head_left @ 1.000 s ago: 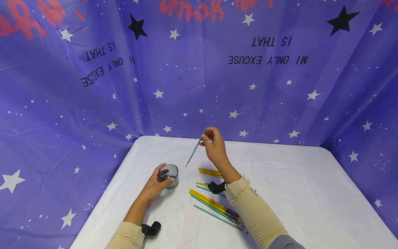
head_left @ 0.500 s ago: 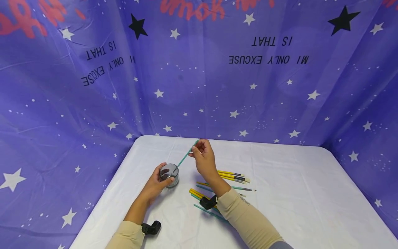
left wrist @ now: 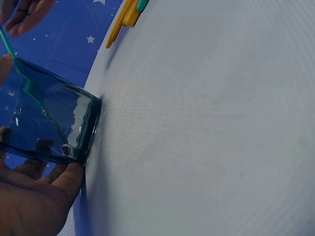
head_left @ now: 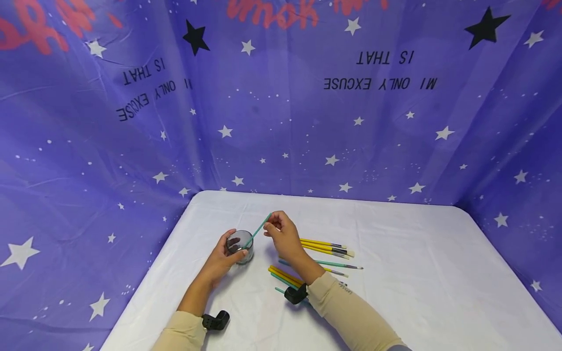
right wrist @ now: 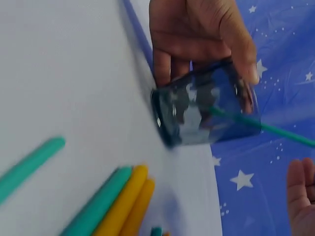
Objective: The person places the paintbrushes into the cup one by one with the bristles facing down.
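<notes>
Near the lower middle of the head view, your left hand (head_left: 224,258) is curling round the glass cup (head_left: 239,246) on the tabletop (head_left: 417,273), and your right hand (head_left: 283,236) is pinching a teal brush (head_left: 259,230) whose lower end is sitting inside the cup. One brush looks to be going in; the yellow and teal brushes (head_left: 325,248) are lying just right of your wrist, not yet moved. Your right forearm is covering part of that pile, so their number is hard to make out.
</notes>
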Available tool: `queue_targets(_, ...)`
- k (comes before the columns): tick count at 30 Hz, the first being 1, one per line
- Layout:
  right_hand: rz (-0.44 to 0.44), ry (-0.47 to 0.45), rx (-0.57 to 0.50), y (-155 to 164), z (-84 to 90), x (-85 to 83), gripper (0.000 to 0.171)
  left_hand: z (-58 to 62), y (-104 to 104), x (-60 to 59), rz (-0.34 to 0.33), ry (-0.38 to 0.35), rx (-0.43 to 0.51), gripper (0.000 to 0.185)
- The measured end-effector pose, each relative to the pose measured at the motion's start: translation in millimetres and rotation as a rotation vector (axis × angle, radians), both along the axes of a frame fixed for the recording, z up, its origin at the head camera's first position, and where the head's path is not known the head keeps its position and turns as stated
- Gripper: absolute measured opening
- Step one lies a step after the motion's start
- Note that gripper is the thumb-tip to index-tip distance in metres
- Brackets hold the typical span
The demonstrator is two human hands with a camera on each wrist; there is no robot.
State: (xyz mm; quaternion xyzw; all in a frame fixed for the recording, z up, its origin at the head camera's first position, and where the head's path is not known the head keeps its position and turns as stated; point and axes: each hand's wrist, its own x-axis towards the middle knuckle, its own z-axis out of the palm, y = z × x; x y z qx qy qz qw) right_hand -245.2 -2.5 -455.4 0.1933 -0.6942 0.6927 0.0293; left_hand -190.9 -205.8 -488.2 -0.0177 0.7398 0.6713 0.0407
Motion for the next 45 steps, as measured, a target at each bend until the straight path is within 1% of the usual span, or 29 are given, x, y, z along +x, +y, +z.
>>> queue_targets(2,0.0,0.013,0.081,6,-0.5,-2.1,0.009,-0.4,1,-1.0,-0.001,0.002,0.006,0.081)
queue_targets(4,0.0,0.021,0.184,13,-0.8,-5.7,0.007,-0.4,1,-1.4,0.002,0.002,0.014,0.081)
queue_targets(8,0.012,0.016,0.37,30,-3.6,-16.9,0.005,-0.5,-1,-1.4,0.001,-0.002,0.021,0.081)
queue_targets(11,0.034,0.033,0.464,43,-8.3,-28.0,0.008,-0.6,-1,-1.1,-0.002,-0.006,0.02,0.081)
queue_targets(15,0.064,0.091,0.605,58,-13.9,-44.7,0.011,-1.0,0,-1.0,-0.004,-0.006,0.022,0.08)
queue_targets(18,0.105,0.122,0.729,67,-16.2,-56.4,0.012,-1.6,1,-0.4,-0.005,-0.007,0.022,0.081)
queue_targets(22,0.164,0.147,0.866,73,-18.2,-70.0,0.011,-0.3,0,0.2,-0.006,-0.017,0.014,0.081)
queue_targets(25,0.196,0.168,0.966,74,-17.8,-76.5,0.011,0.8,-2,-0.4,-0.009,-0.021,0.012,0.081)
queue_targets(28,0.231,0.189,1.058,74,-16.4,-78.4,0.011,0.4,-2,-1.1,-0.013,-0.021,0.013,0.081)
queue_targets(30,0.254,0.195,1.099,75,-16.5,-78.0,0.01,-0.4,-1,-1.5,-0.016,-0.019,0.011,0.081)
queue_targets(33,0.281,0.2,1.13,74,-16.6,-76.8,0.009,-0.1,-1,-1.5,-0.015,-0.018,0.011,0.082)
queue_targets(37,0.303,0.198,1.157,72,-18.1,-74.7,0.011,0.3,-1,-0.9,-0.011,-0.021,0.015,0.081)
queue_targets(39,0.312,0.209,1.18,71,-19.2,-74.1,0.012,0.0,0,-0.7,-0.01,-0.02,0.02,0.081)
queue_targets(45,0.333,0.235,1.206,68,-20.2,-73.8,0.016,-2.1,-1,-1.1,-0.007,-0.009,0.025,0.081)
